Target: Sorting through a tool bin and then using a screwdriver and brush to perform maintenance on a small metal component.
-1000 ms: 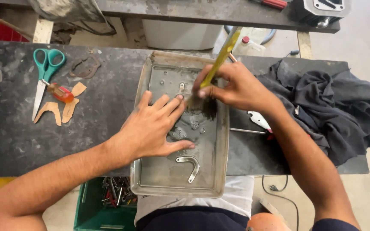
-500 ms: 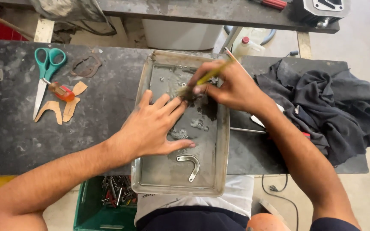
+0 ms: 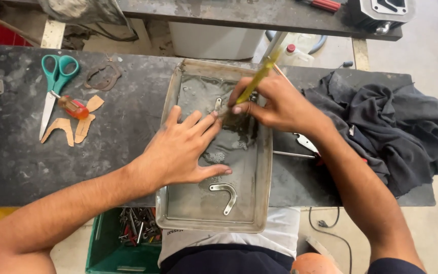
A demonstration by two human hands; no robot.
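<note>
A dark, scuffed worktop (image 3: 21,152) with a mottled grey surface spans the view, its near edge worn pale. Beyond it a second dark bench (image 3: 239,12) runs along the top, resting on pale wooden uprights (image 3: 51,33) (paint flaking on the left one). The floor is light grey concrete (image 3: 432,56), brightly and evenly lit, with a thin black cable (image 3: 330,228) trailing over it on the right. Below the near worktop sits a green plastic crate (image 3: 102,248) of mixed metal hardware. A white boxy container (image 3: 214,40) stands under the far bench.
</note>
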